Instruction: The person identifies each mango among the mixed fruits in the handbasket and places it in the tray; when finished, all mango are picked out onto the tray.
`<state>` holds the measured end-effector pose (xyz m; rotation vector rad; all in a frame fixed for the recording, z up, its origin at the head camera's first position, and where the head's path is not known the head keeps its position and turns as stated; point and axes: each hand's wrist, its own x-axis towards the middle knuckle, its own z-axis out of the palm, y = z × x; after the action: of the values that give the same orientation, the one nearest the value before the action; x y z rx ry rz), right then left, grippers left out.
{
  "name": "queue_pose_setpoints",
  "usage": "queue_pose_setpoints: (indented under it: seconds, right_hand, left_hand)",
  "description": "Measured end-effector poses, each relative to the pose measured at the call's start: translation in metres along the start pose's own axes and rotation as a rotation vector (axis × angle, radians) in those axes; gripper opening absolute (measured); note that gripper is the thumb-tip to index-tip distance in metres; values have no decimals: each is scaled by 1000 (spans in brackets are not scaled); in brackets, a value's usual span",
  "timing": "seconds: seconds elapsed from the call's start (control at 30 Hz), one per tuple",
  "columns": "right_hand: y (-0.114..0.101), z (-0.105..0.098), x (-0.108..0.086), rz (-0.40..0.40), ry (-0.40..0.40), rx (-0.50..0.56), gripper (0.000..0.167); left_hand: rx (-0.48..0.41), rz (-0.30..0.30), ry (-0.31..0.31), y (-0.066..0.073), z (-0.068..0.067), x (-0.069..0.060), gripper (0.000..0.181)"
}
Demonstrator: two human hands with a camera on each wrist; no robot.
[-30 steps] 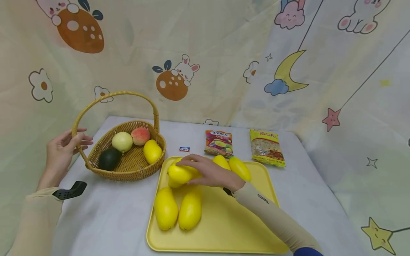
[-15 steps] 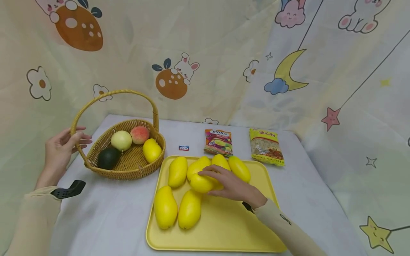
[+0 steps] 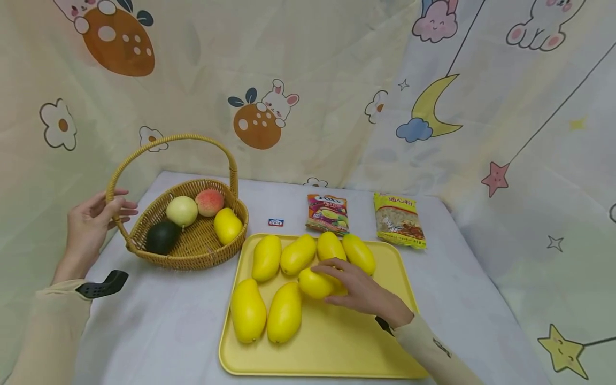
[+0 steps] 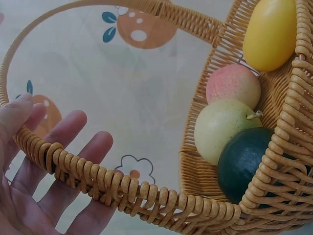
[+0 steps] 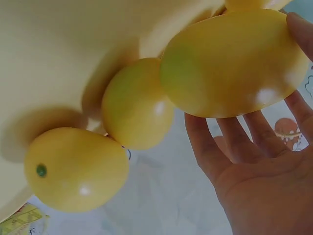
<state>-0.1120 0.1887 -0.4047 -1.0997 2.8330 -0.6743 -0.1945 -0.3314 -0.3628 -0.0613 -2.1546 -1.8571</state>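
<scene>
My right hand (image 3: 358, 291) grips a yellow mango (image 3: 315, 283) above the yellow tray (image 3: 356, 347), fingers on one side and thumb on the other. In the right wrist view this mango (image 5: 230, 63) overlaps a second one (image 5: 139, 105); whether they touch I cannot tell. Several more mangoes lie on the tray, one (image 3: 248, 311) at the front left and another (image 3: 266, 258) behind it. At the far left my left hand (image 3: 91, 224) holds the handle of the wicker basket (image 3: 192, 261), thumb on one side, fingers extended on the other.
Inside the basket are a dark green avocado-like fruit (image 3: 162, 238), a pale green round fruit (image 3: 182, 211), a peach (image 3: 209, 202) and a mango (image 3: 228, 226). Behind the tray lie a small wrapped candy (image 3: 276, 222), a candy bag (image 3: 328, 213) and a pasta bag (image 3: 399, 220).
My right hand has carried the mango from the tray's back left toward the right and nearer to me, uncovering the back-row mangoes. The left hand has stayed at the basket handle.
</scene>
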Motion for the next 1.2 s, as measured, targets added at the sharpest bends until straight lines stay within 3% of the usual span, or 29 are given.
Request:
queue_pose_setpoints:
  seconds: [0.23,0.4,0.77,1.2]
  right_hand:
    - [3,6,-6,20,-11,-27,62]
    - [6,12,-9,28,-22,-57,62]
    - [9,25,-12,0,-25,-135,61]
    - [4,17,-8,18,-11,-120,63]
  left_hand:
    - [20,-6,5,-1,-1,0,29]
    - [-12,-2,5,-2,0,-1,28]
    - [-27,1,6,-2,0,-1,28]
    - [82,-17,10,-1,-1,0,31]
